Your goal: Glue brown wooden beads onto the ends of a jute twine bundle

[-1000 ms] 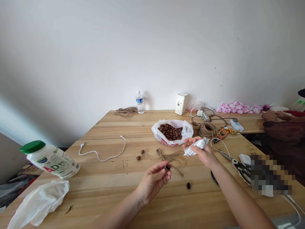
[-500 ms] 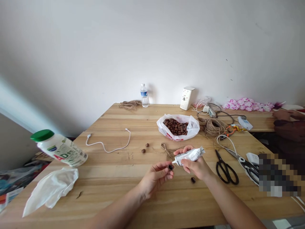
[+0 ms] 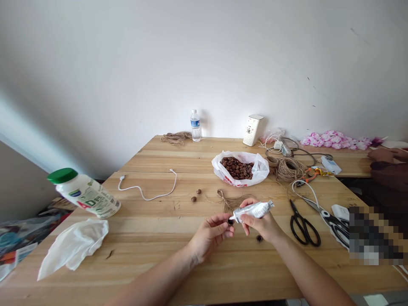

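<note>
The slim white squeeze tube with a pointed nozzle (image 3: pixel 256 210) has come in the rest of the way: a second ago it lay across the right hand (image 3: pixel 264 224), well apart from the left; half a second ago its nozzle was pointing at the small dark-brown, hollow nut-like shell (image 3: pixel 230 222), and now the tip is right at the shell's opening. The left hand (image 3: pixel 208 237) has kept its pinch on that shell, thumb against fingertips, above the pale wooden desk (image 3: pixel 159 259). The right hand is wrapped around the tube, which slants down toward the shell. That seems to turn the work from lining up to applying, though the meeting point is too small to tell whether the tip touches or anything has come out.

Around them nothing appears to have been shifted. A second dark-brown shell (image 3: pixel 259 239) lies on the desk just beneath the right hand, a knotted bundle of thin tan twine (image 3: pixel 227 204) lies just beyond the hands, and the crumpled white plastic bag (image 3: pixel 262 169) of brown nuts sits farther back.
</note>
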The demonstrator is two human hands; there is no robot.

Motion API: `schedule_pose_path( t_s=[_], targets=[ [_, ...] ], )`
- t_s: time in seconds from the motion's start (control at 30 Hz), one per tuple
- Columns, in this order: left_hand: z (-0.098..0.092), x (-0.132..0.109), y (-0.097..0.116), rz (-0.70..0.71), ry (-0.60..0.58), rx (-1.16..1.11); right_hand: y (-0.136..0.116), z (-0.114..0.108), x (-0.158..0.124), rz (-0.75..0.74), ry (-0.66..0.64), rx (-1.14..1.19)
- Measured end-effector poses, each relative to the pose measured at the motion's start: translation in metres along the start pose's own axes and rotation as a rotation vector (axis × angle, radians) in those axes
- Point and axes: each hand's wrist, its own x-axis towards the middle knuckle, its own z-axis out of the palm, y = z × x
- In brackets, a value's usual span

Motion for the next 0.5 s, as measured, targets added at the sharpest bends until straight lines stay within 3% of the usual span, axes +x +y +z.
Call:
schedule_pose_path(
  t_s=[0.5],
  targets=[
    [0.001, -0.0012, 0.0008, 0.005, -0.014, 0.02, 0.0026, 0.0057, -0.0027, -0.039, 0.12, 0.009]
  ],
)
